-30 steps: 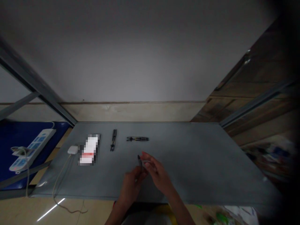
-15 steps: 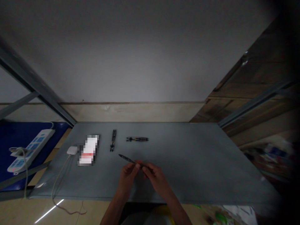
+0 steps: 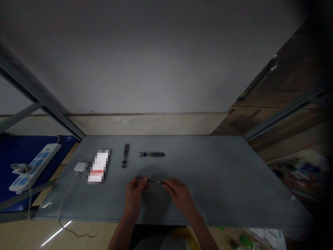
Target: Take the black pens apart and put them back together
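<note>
The pen (image 3: 155,181) is stretched crosswise between two hands, over the near part of the grey table (image 3: 221,187)! Left hand (image 3: 134,192) pinches one end, thumb pressed against curled fingers; right hand (image 3: 179,192) reaches in from the other side, thumb and fingertips closed narrowly on the opposite end, back of the hand upward. Both forearms slant inward across the near edge, wrists well apart, hands almost level. Beyond them, one dark bundle (image 3: 152,154) lies crosswise, a second bundle (image 3: 125,155) pointing away, left of it.
</note>
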Demonstrator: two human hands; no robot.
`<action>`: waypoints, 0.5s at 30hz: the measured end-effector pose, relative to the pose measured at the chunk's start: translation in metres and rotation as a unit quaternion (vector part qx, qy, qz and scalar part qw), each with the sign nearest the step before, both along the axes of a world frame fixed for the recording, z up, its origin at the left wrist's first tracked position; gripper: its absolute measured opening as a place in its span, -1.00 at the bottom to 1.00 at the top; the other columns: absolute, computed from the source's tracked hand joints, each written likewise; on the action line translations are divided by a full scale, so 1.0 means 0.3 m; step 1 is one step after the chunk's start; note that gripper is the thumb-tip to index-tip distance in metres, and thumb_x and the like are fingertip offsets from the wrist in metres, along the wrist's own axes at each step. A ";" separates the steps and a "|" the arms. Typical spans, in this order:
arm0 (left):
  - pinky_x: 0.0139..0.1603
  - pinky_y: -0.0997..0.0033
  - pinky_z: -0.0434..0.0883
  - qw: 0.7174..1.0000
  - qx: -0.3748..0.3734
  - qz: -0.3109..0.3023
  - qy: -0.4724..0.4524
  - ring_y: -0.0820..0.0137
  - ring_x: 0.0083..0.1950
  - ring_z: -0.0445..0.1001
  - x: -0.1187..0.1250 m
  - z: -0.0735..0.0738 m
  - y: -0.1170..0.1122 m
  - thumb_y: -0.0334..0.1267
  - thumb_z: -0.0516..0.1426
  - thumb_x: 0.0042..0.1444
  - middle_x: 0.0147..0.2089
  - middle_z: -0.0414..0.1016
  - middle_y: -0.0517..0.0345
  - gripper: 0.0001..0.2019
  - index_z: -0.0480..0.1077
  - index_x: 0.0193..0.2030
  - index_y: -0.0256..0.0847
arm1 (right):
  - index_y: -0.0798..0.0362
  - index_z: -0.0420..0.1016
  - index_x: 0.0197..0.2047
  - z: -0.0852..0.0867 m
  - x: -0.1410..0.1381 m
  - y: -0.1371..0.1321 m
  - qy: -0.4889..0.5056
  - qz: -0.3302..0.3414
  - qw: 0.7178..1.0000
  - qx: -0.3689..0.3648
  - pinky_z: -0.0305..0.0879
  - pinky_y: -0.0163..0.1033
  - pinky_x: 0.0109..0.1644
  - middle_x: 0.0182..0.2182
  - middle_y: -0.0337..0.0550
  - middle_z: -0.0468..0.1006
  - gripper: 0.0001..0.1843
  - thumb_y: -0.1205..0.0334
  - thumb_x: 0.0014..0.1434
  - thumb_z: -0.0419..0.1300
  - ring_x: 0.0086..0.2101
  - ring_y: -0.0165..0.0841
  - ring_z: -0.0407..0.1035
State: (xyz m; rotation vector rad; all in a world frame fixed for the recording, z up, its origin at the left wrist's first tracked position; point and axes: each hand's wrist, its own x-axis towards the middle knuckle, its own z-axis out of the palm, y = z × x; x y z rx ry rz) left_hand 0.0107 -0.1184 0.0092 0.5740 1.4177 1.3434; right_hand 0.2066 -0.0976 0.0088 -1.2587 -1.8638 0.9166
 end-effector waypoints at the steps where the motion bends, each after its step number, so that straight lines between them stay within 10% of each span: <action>1: -0.29 0.46 0.38 1.000 0.000 -0.002 -0.007 0.44 -0.44 0.47 0.001 -0.001 0.001 -0.01 0.36 -0.12 -0.53 0.51 0.22 -0.68 0.51 -0.46 -0.25 | -0.07 0.64 -0.16 -0.005 0.002 -0.001 0.005 -0.007 1.000 0.020 0.39 -0.14 -0.18 -0.32 -0.10 0.63 -0.80 0.15 0.26 0.18 -0.28 -0.20 0.50; 9: -0.34 0.41 0.43 0.989 -0.022 -0.145 -0.013 0.35 -0.40 0.53 -0.036 0.009 0.004 -0.05 0.37 -0.12 -0.41 0.64 0.08 -0.66 0.58 -0.25 -0.24 | -0.11 0.64 -0.12 0.024 0.034 0.010 0.118 -0.064 0.988 -0.077 0.43 -0.10 -0.03 -0.17 -0.10 0.66 -0.80 0.11 0.21 0.24 -0.16 -0.17 0.52; 15: -0.30 0.45 0.38 0.980 -0.005 -0.200 0.022 0.37 -0.33 0.53 0.000 0.003 -0.010 -0.18 0.39 -0.17 -0.38 0.62 0.16 -0.77 0.56 -0.36 -0.21 | -0.09 0.46 0.17 0.012 0.009 -0.009 0.306 -0.106 0.926 -0.195 0.44 -0.06 -0.08 -0.14 -0.06 0.66 -0.52 -0.01 0.20 0.25 -0.30 -0.24 0.53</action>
